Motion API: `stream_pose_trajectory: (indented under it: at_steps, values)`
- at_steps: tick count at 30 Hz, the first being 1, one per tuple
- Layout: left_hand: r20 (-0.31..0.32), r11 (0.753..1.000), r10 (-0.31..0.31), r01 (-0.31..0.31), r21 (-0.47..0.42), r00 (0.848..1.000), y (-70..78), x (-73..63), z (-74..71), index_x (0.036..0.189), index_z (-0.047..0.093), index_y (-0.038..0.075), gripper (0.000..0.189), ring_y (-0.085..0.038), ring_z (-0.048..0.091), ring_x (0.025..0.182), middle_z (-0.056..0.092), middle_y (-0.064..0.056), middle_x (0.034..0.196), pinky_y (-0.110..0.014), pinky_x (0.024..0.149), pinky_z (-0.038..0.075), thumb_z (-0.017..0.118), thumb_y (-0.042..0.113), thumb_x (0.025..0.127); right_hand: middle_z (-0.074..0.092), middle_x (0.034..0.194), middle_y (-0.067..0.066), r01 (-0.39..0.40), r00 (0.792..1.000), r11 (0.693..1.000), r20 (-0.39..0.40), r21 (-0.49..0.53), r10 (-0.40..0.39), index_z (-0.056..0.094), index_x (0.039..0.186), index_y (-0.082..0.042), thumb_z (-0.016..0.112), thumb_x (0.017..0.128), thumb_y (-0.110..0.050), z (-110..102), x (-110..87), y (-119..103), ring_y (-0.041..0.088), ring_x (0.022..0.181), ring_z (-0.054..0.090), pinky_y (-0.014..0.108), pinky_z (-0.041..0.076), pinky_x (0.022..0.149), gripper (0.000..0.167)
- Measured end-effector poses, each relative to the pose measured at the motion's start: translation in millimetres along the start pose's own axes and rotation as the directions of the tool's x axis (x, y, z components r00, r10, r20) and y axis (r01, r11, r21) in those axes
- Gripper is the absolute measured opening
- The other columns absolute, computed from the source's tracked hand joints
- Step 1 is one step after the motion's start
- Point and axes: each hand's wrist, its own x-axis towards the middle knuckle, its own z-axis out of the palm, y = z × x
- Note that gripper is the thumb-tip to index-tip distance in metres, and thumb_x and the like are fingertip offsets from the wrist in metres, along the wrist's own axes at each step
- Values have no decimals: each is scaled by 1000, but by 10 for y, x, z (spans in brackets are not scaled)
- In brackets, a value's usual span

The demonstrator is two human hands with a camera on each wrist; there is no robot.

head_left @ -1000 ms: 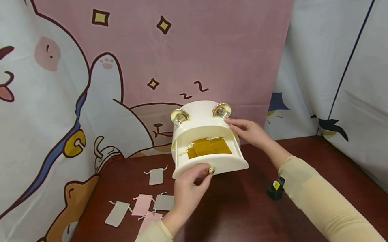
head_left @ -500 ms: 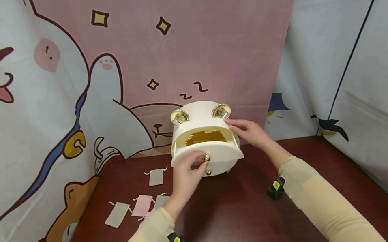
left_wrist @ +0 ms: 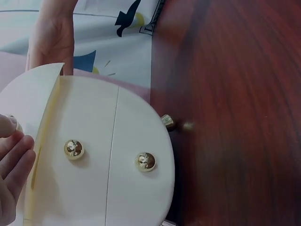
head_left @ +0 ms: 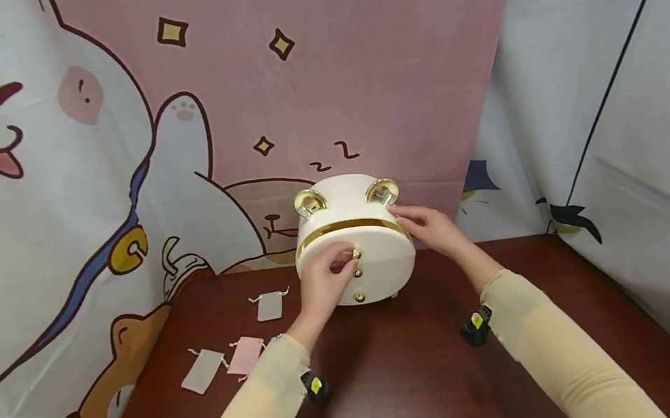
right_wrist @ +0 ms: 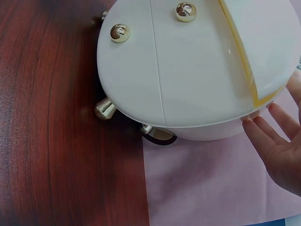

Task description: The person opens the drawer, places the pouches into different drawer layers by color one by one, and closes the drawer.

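A white rounded box with drawers (head_left: 377,287), shaped like an alarm clock, stands near the back of the table. Its top drawer (head_left: 384,243) sticks out only slightly, and a thin gap shows above its front. At that drawer's gold knob (head_left: 356,253), my left hand (head_left: 322,285) pinches with thumb and fingers. Two more gold knobs, the middle one (left_wrist: 74,149) and the bottom one (left_wrist: 145,162), show in the left wrist view. My right hand (head_left: 436,229) touches the box's right side below a gold bell (head_left: 383,192), its fingers (right_wrist: 263,137) fairly straight.
Left of the box lie small drawstring pouches: a grey one (head_left: 269,306), another grey one (head_left: 202,372) and a pink one (head_left: 245,356). My left sleeve (head_left: 260,409) covers part of that area. A patterned cloth (head_left: 406,72) hangs behind the dark red table (head_left: 415,382).
The top drawer has slid inward, pushed by my left hand at its knob, and the yellow contents are now out of sight. My right hand has stayed at the box's side.
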Motion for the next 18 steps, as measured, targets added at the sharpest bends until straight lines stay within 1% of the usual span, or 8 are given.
stream_pose_trajectory:
  at_steps: [3, 11, 18]
  values:
    - [-4, 1000, 5, -5, 11, 1000, -26, 42, 12, 103, 73, 5, 22, -20, 71, 82, 74, -8, 90, -31, 76, 57, 77, -1, 82, 45, 151, 6, 12, 1000, 1000, -1, -1, -12, 54, 144, -23, 58, 100, -37, -5, -6, 0, 29, 139, 40, 51, 38, 107, 46]
    - [-11, 999, 23, -23, 32, 1000, -82, 121, 28, 102, 73, 4, 22, -21, 71, 79, 74, -8, 87, -32, 74, 57, 78, -2, 81, 46, 150, 6, 13, 1000, 1000, -12, 5, -13, 56, 143, -22, 59, 100, -37, -3, -1, 7, 28, 138, 41, 49, 39, 107, 45]
    - [-6, 998, -3, 3, 67, 1000, -100, 182, 40, 102, 73, 5, 22, -20, 70, 79, 74, -8, 87, -31, 75, 56, 78, 0, 82, 46, 150, 6, 14, 1000, 1000, -5, 27, -14, 55, 143, -21, 59, 100, -36, -2, -5, -4, 29, 137, 43, 50, 42, 104, 46]
